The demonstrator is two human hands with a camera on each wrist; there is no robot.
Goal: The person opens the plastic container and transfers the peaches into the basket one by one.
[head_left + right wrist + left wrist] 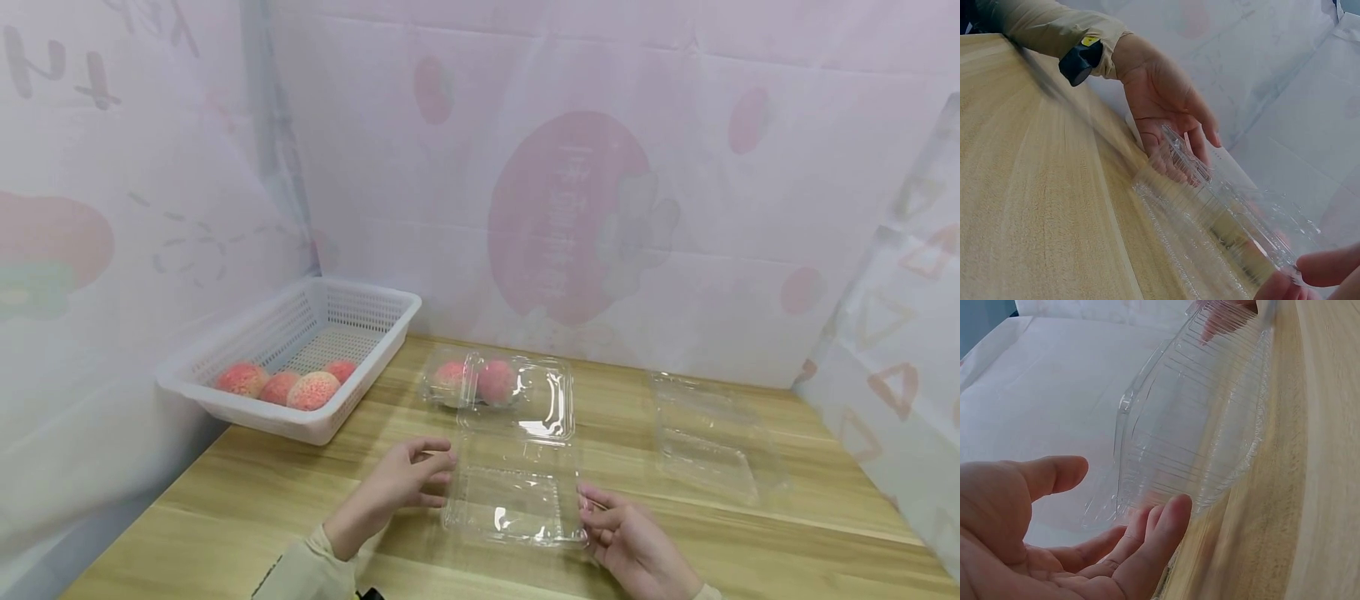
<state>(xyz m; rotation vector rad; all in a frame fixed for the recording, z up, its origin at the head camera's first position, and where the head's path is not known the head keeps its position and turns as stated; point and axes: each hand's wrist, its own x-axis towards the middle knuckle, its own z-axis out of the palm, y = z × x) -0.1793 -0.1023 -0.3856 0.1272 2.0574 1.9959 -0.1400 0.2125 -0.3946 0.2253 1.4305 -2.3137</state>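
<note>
Open clamshell: I see the clear box (516, 500) lying open on the near middle of the bench (247, 483), lid hinged away toward the far side, so its tray faces up between my hands.
Left hand: my left hand (401, 483) sits at the box's left edge, palm turned inward, fingers (1169, 519) relaxed and slightly apart; they reach to the rim, but I cannot tell if they touch it. Nothing is gripped.
Right hand: my right hand (626, 533) is at the box's near right corner, fingers (1329, 265) curled in and pinching the rim, which I judge steadies the light plastic.
Filled clamshell: just beyond, a second box (498, 392) holds two pink peaches.
Spare boxes: well to the right, empty clear boxes (708, 437) lie open.
Basket: far left, a white basket (375, 308) holds four peaches (285, 386).
</note>
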